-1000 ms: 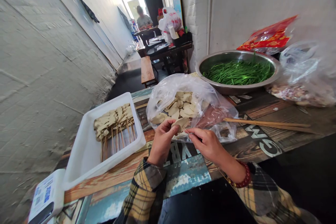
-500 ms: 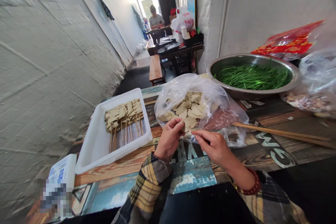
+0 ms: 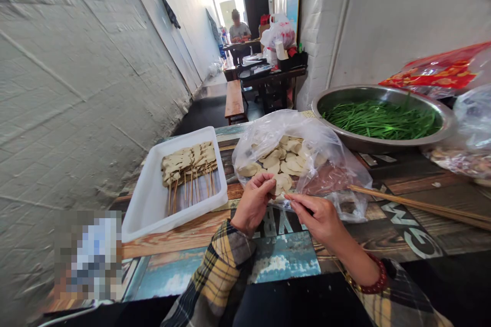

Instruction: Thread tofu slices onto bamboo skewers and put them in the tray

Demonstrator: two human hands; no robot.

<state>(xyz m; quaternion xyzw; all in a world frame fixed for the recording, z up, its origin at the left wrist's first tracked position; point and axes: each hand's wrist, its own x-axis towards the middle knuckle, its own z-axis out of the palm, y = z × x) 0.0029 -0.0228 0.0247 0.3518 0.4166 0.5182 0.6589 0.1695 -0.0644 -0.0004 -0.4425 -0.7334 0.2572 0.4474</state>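
Note:
My left hand (image 3: 255, 200) is closed in a pinch on a pale round food slice (image 3: 283, 182) at the mouth of a clear plastic bag (image 3: 326, 156) full of such slices. My right hand (image 3: 315, 213) is closed beside it, fingertips pinched just under the slice; a thin skewer seems to be in them, but I cannot make it out. To the left stands a white plastic tray (image 3: 146, 204) holding several finished skewers (image 3: 187, 166) of the same slices.
A steel basin (image 3: 383, 140) of green chives sits at the back right, with more plastic bags (image 3: 466, 138) beside it. Loose bamboo skewers (image 3: 418, 205) lie on the painted wooden table (image 3: 280, 255). A wall runs along the left. A person sits at a far table (image 3: 268, 72).
The view has shifted so everything sits further right in the frame. My hands keep their pinch on the slice by the bag, with little movement between them.

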